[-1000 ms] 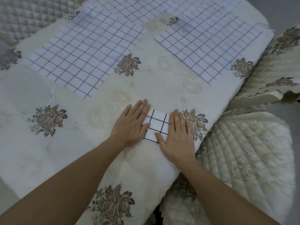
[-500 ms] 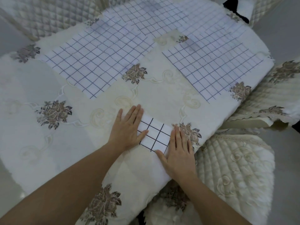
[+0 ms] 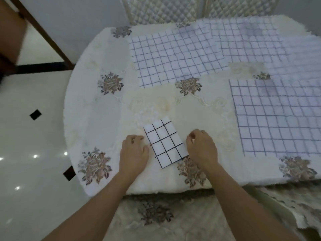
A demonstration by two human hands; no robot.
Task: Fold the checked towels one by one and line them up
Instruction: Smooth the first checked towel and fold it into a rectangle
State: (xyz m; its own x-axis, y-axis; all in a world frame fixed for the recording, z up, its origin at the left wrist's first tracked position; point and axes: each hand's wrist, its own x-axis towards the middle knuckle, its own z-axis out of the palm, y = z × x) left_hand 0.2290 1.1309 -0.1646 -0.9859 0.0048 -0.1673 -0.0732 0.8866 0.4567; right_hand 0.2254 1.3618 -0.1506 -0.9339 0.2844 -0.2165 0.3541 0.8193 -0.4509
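A small folded checked towel (image 3: pixel 165 143) lies flat on the cream embroidered tablecloth (image 3: pixel 107 119), near the table's front edge. My left hand (image 3: pixel 134 152) sits just left of it with fingers curled under and the thumb at the towel's left edge. To the towel's right, my right hand (image 3: pixel 202 148) has its fingers curled in; I see nothing held in either hand. Unfolded checked towels lie spread out flat: one at the back centre (image 3: pixel 173 56), one at the back right (image 3: pixel 251 40) and one on the right (image 3: pixel 278 115).
The round table's edge curves close on the left, with glossy white floor (image 3: pixel 34 153) beyond. Quilted chair backs (image 3: pixel 161 9) stand behind the table. A padded seat (image 3: pixel 156 214) sits below the front edge. A dark wooden frame (image 3: pixel 43 35) is at top left.
Both hands have lifted their flat palms off the folded towel and curled beside it, so the whole towel shows. The view has swung left and pulled back.
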